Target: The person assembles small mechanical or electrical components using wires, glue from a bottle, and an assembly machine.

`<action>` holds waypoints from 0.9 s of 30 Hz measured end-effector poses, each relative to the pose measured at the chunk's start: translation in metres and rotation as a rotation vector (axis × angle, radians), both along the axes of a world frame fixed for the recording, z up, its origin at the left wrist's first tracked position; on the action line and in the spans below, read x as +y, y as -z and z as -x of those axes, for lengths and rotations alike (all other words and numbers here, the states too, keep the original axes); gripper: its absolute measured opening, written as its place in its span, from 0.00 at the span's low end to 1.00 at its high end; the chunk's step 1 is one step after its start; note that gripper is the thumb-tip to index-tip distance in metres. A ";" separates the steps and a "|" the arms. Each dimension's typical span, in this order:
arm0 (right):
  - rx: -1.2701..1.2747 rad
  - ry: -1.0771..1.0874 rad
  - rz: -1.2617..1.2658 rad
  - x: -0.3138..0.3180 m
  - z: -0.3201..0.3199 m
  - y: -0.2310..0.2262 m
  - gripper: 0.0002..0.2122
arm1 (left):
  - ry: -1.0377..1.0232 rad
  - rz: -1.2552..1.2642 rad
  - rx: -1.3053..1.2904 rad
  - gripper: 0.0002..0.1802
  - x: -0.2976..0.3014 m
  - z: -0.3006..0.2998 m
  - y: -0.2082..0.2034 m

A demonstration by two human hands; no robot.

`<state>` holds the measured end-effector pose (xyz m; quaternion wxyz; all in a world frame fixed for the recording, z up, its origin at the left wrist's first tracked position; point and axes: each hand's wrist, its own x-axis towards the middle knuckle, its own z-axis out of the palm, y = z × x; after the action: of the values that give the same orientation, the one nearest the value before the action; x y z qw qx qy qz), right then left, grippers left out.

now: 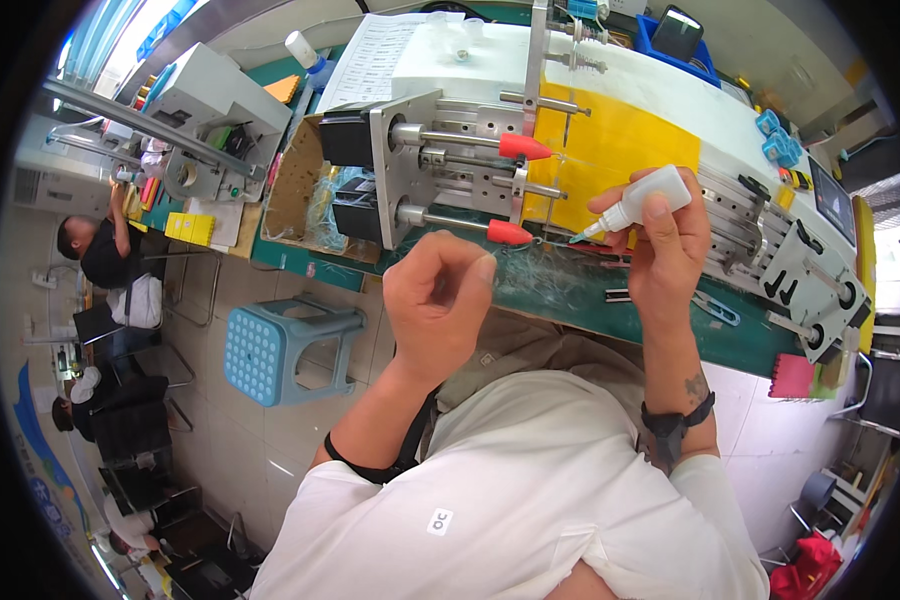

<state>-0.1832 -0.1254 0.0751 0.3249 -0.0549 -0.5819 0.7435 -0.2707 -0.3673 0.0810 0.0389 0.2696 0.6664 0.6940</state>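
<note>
My right hand (673, 262) is wrapped round a small white squeeze bottle (660, 192). The bottle is tilted, and its narrow nozzle points left and down at the near side of a metal winding machine (460, 135). My left hand (432, 305) is closed in a pinch beside the nearer red cone tip (510, 232). What its fingers hold, if anything, is too fine to make out. Between the nozzle and that cone is a small thin loop (538, 240). The machine's farther red cone tip (525, 147) points right, over a yellow sheet (615, 130).
Fine thread scraps lie on the green table mat (560, 285). Blue-handled snips (717, 308) rest at its right edge. A cardboard box (295, 190) stands left of two black motors (355, 205). A blue stool (290, 350) is on the floor. Other people sit at the far left.
</note>
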 end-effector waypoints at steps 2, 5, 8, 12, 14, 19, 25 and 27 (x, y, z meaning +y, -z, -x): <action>-0.024 0.039 -0.016 -0.002 0.000 0.000 0.15 | 0.076 0.037 0.084 0.05 -0.002 -0.002 -0.006; 0.021 0.015 0.080 0.002 -0.007 -0.005 0.14 | 0.249 0.146 0.275 0.06 0.000 -0.009 -0.012; 0.040 0.027 0.145 0.018 -0.036 -0.019 0.15 | 0.384 0.236 0.464 0.08 0.005 -0.013 0.002; 0.057 0.109 0.030 0.051 -0.101 -0.032 0.19 | 0.373 0.390 0.639 0.15 0.002 -0.012 0.027; 0.140 0.372 -0.125 0.092 -0.148 -0.046 0.19 | 0.280 0.460 0.644 0.21 -0.020 -0.013 0.037; -0.028 1.272 -0.577 0.215 -0.312 -0.090 0.14 | 0.400 0.336 0.441 0.13 0.003 -0.049 0.028; -0.392 1.107 -0.602 0.284 -0.352 -0.049 0.11 | 0.577 0.484 0.641 0.15 0.086 -0.067 0.041; -0.611 1.204 -0.748 0.275 -0.359 -0.042 0.15 | 0.502 0.503 0.662 0.13 0.122 -0.074 0.038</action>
<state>0.1760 0.1498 0.1170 0.4953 -0.4513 -0.7282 0.1442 -0.1972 -0.2453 0.0427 0.0551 0.6105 0.7045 0.3577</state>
